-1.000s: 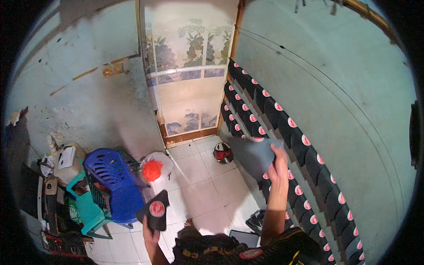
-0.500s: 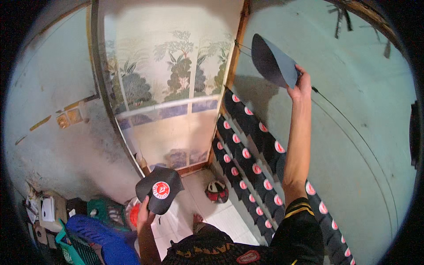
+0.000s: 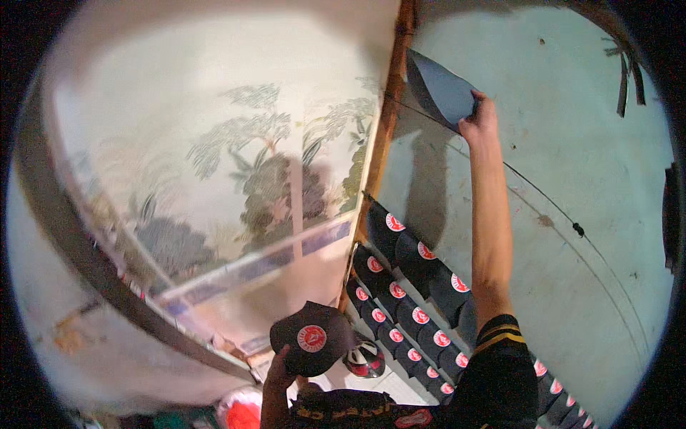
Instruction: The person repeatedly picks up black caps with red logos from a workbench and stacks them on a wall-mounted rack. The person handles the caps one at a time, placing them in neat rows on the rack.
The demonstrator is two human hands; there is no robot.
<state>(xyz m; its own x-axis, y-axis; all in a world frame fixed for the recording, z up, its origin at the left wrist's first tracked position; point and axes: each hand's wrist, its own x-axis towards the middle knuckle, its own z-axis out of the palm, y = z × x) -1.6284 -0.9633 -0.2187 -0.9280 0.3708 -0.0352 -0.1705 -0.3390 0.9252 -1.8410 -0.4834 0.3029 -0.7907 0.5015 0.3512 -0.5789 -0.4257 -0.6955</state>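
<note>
My right hand (image 3: 481,123) is raised high against the pale green wall, its fingers closed on the edge of a curved, pointed panel (image 3: 441,86), dark on one side and grey-blue on the other. The panel is beside a thin black cord (image 3: 539,191) strung along the wall. Low in the middle, my left hand (image 3: 280,368) grips a black panel (image 3: 318,339) with a round red-and-white emblem; whether it is a single piece or a stack I cannot tell. Below my right arm, overlapping rows of similar black emblem panels (image 3: 421,314) hang or lean along the wall.
A wooden post (image 3: 397,93) stands in the corner beside a white wall (image 3: 286,129) with a painted plant pattern. A red, black and white helmet (image 3: 364,360) rests on the tiled floor. An orange-red bundle (image 3: 243,415) is at the lower left. Dark strips (image 3: 629,82) hang at upper right.
The view has shifted leftward and upward. My right hand still holds its panel high, now turned to show more grey-blue. My left hand, with its panel, appears lower and further right.
</note>
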